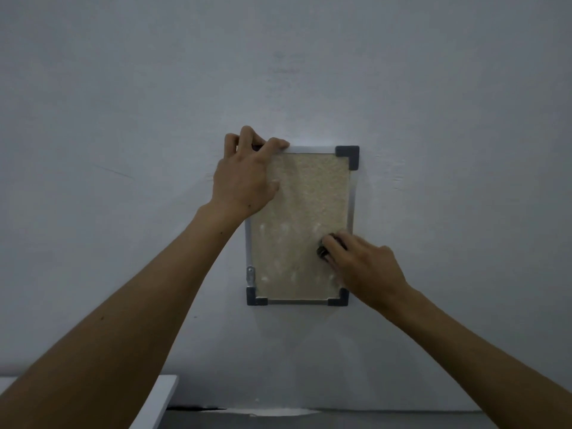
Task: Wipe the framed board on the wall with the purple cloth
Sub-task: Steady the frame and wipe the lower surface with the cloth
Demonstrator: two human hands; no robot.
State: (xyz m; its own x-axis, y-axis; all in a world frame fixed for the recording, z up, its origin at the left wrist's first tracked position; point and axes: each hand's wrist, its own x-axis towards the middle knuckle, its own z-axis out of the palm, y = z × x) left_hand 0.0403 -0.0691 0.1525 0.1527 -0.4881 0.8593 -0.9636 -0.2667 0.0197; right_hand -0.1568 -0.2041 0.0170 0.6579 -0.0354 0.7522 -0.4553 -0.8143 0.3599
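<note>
A small framed board (305, 212) hangs on the pale wall, with a beige textured face, a silver frame and dark corner caps. My left hand (244, 178) grips its top left corner, fingers curled over the frame's top edge. My right hand (362, 264) lies low on the board's right side and presses a bunched dark cloth (323, 249) against the face; only a small part of the cloth shows beyond my fingers. Pale smudges mark the lower half of the board.
A white ledge or tabletop (161, 397) juts in at the bottom left, below my left forearm. The wall (433, 103) around the board is bare. A dark strip of floor runs along the bottom edge.
</note>
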